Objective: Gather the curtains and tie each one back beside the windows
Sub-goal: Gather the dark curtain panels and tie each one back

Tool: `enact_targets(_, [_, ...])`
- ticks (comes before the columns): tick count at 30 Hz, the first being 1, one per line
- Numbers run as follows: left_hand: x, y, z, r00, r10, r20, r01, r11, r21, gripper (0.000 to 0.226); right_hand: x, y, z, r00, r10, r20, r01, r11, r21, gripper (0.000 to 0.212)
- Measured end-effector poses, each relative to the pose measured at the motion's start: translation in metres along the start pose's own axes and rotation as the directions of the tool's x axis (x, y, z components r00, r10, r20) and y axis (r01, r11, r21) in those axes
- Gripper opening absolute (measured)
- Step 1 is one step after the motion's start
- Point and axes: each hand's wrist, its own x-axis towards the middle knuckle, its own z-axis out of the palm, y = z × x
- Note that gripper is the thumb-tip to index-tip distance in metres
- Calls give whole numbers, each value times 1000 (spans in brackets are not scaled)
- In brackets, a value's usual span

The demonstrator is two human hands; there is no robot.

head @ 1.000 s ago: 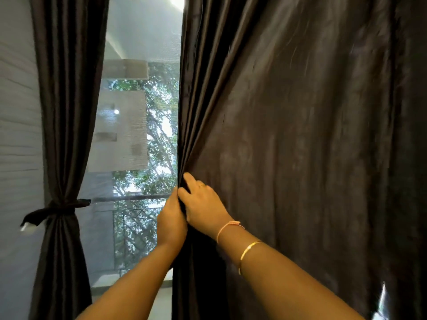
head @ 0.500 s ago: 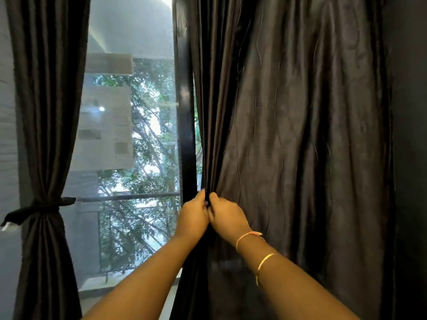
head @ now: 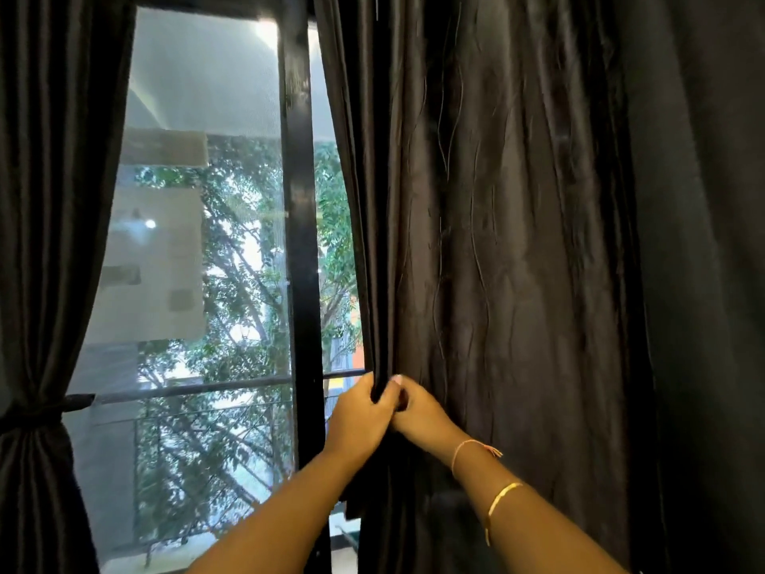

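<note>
**Q:** Where was the curtain being worked on?

**A:** The right curtain hung loose and covered everything to the right of the black window post. Its leading edge was just beside that post. The left curtain was already cinched by a tie-back at the window's left side.

**Q:** How were the hands placed?

**A:** The left hand had its fingers curled round the leading edge of the cloth. The right hand touched the left and pinched the next fold between thumb and fingertips. Both hands gripped at the same height. No fingers were spread.

**Q:** How should this step be done well?

**A:** This was probably the start of gathering.

1. Keep the left hand's grip as the anchor.
2. Feed folds into it with the right hand, one pleat at a time, working rightward across the panel.
3. Stay level with the other curtain's tie-back, so the two sides match.
4. Draw the cloth sideways, not down, to spare the hangers overhead.

No tie-back for this curtain was visible, so it would have to be found before either hand let go.
</note>
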Motion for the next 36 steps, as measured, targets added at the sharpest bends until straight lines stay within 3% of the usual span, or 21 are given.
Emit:
enact_targets(3, [1,4,5,997,21,-75,-15,996,87,19,-3,-1,-6,987,21,160,-33,997,71,26])
enact_targets(6, [5,9,8,995,-19,-96,38,978,206,15,0,-3,-15,974,77,215,-74,997,-24,19])
enact_targets(8, [7,14,11,997,-12,-82,31,970,242,12,4,-5,-26,995,60,82,-50,992,-119,20])
enact_targets(11, [10,21,17,997,53,-53,-41,979,198,14,9,-11,-53,979,-82,-188,5,927,-376,26])
enact_targets(13, [13,23,21,995,94,-31,-88,985,147,30,13,-19,-76,910,-264,-321,19,798,-602,31])
enact_targets(16, [19,27,25,994,98,40,-101,991,92,43,18,-36,-105,726,-515,-456,-79,597,-798,44])
enact_targets(18, [19,30,27,994,70,89,-74,996,43,52,20,-44,-123,612,-564,-554,-194,572,-797,58])
enact_targets(19, [20,32,28,993,57,104,-60,998,29,56,21,-46,-132,600,-521,-607,-251,598,-761,66])
enact_targets(22, [22,36,32,992,26,127,-32,999,44,63,25,-43,-159,647,-202,-735,-393,739,-548,87])
enact_targets(24, [23,39,35,990,0,141,-7,999,46,63,26,-33,-174,676,-20,-737,-382,845,-374,92])
enact_targets(27, [22,43,36,988,-12,151,4,999,52,63,23,-17,-185,762,114,-637,-285,943,-172,66])
enact_targets(30, [20,45,39,989,-16,145,4,997,80,76,21,-10,-176,821,31,-570,-328,842,-428,17])
enact_targets(33, [23,41,42,991,-40,128,20,988,153,83,28,-9,-153,886,-145,-441,-261,630,-731,23])
enact_targets(36, [21,37,35,995,-35,91,19,984,175,80,40,-16,-129,922,-237,-307,-123,572,-811,30])
